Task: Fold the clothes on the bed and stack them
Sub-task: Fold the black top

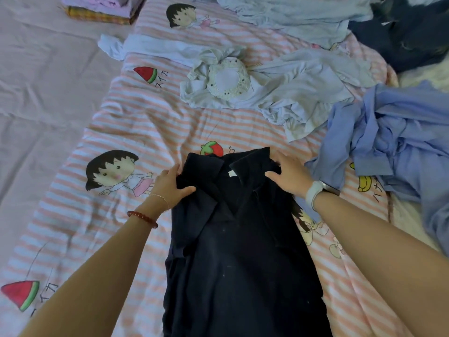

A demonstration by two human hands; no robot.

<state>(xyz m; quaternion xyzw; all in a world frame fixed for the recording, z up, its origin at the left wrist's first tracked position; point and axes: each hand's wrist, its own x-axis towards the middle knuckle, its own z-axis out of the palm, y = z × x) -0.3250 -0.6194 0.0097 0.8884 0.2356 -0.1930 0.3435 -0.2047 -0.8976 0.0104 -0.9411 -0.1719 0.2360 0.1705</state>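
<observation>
**Two hands at the shoulders of a dark polo shirt**

Two bare hands work one garment on the bed (48,98). A navy collared shirt (233,251) lies lengthwise in the middle of a pink-and-white striped cartoon quilt (126,132), collar away from the person, a small white label (232,173) showing inside the neck.

The left hand (167,183) is at the shirt's left shoulder, its grip pinching a fold of dark cloth between thumb and fingers. Its wrist carries a red bead bracelet (143,218) and a thin chain. The right hand (289,172) rests on the right shoulder by the collar; its fingers are spread and laid over the fabric, and I cannot tell for sure whether they hold any of it. A white watch band (313,193) sits on that wrist.

Unfolded clothes lie beyond and to the right: a crumpled blue shirt (388,132) just beside the right hand, pale white garments (291,93) further up with a small round white hat (229,80) on them, and dark clothing (413,37) in the far right corner. At the far left, folded lilac pieces (97,3) sit stacked on a checked cloth.
</observation>
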